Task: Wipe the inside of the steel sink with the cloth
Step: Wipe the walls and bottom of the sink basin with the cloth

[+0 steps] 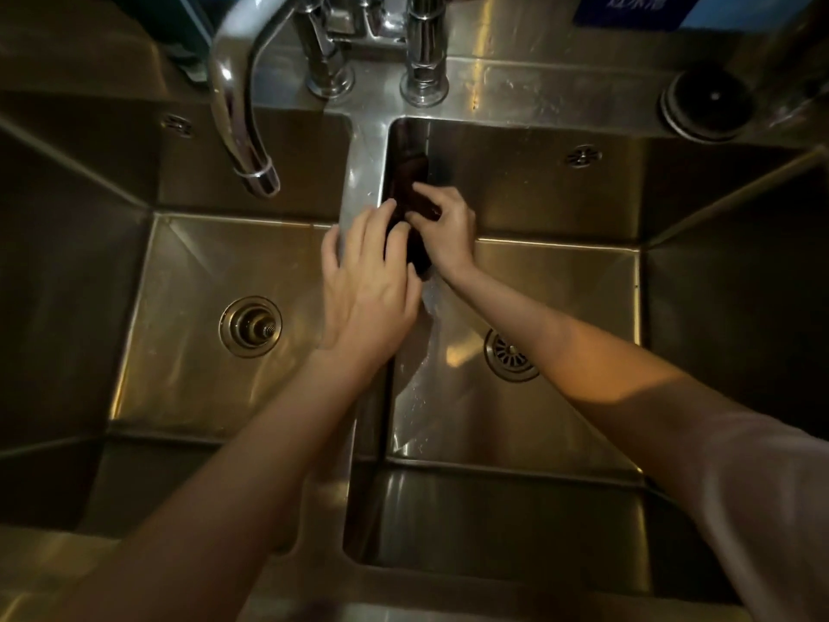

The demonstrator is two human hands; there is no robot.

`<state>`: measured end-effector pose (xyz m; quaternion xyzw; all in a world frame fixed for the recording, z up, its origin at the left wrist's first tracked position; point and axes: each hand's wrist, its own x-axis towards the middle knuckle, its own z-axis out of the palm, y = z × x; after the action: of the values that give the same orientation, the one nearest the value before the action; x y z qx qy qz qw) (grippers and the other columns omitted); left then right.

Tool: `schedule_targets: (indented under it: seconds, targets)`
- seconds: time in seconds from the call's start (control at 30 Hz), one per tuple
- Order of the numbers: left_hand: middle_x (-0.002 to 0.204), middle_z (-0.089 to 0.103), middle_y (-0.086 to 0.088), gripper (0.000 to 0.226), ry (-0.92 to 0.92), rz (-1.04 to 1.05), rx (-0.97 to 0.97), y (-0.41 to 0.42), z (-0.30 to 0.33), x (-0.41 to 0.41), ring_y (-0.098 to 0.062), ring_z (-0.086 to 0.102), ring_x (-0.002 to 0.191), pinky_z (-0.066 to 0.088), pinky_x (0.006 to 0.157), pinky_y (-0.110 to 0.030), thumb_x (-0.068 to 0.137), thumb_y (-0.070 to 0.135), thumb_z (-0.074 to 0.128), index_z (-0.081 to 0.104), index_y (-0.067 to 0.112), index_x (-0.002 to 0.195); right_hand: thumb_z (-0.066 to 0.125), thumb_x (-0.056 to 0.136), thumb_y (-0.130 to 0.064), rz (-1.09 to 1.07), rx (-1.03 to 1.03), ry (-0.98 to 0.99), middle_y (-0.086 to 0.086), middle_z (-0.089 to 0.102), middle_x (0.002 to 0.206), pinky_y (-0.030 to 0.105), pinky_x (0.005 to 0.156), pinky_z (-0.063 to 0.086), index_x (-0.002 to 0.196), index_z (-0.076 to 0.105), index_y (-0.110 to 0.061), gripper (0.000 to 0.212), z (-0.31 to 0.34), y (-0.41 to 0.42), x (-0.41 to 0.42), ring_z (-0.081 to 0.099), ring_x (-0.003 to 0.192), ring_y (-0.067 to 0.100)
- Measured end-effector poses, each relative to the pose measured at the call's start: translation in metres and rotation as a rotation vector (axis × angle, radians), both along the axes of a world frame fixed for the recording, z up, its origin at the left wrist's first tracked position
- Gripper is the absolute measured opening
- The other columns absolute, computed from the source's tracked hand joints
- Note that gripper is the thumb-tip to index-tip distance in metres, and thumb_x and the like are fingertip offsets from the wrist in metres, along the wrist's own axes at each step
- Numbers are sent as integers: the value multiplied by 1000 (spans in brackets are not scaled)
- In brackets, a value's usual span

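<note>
A double steel sink fills the view, its two basins parted by a narrow divider [365,172]. A dark cloth [410,204] lies against the left inner wall of the right basin [560,280], just below the divider's top. My right hand [448,226] is inside the right basin and grips the cloth with curled fingers. My left hand [368,280] rests over the divider, and its fingertips touch the cloth's near end. Part of the cloth is hidden under both hands.
A curved chrome spout [242,127] hangs over the left basin [188,271], with two tap posts [424,60] behind the divider. Each basin has a round drain [250,326] [509,354]. A dark round plug [706,103] lies on the back ledge at right.
</note>
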<state>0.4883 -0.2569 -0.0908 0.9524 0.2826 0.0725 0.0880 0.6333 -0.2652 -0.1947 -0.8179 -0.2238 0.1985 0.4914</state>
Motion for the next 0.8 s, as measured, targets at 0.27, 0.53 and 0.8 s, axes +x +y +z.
schedule_targets:
  seconds: [0.27,0.53,0.8]
  targets:
    - [144,43,-12,38,-63,22,-65,1,-13,-5,-23,34,139,18,118,-45,89,22,47,53,6,123,66,86,-15,52,-268,164,2,62,124,36,99,48,124,63,-24,40,-72,4,-1,59,114,20]
    - [144,44,-12,41,-68,16,-83,2,-11,-5,-23,34,139,18,118,-46,85,23,48,55,8,123,65,84,-14,-1,-347,192,-1,69,117,32,97,49,117,67,-25,35,-82,11,4,62,110,19]
    - [141,47,-13,39,-106,10,-113,0,-9,-5,-26,36,138,20,117,-48,83,17,51,57,6,120,69,79,-5,-156,43,73,3,68,114,33,95,51,112,70,-17,35,2,6,-10,64,105,17]
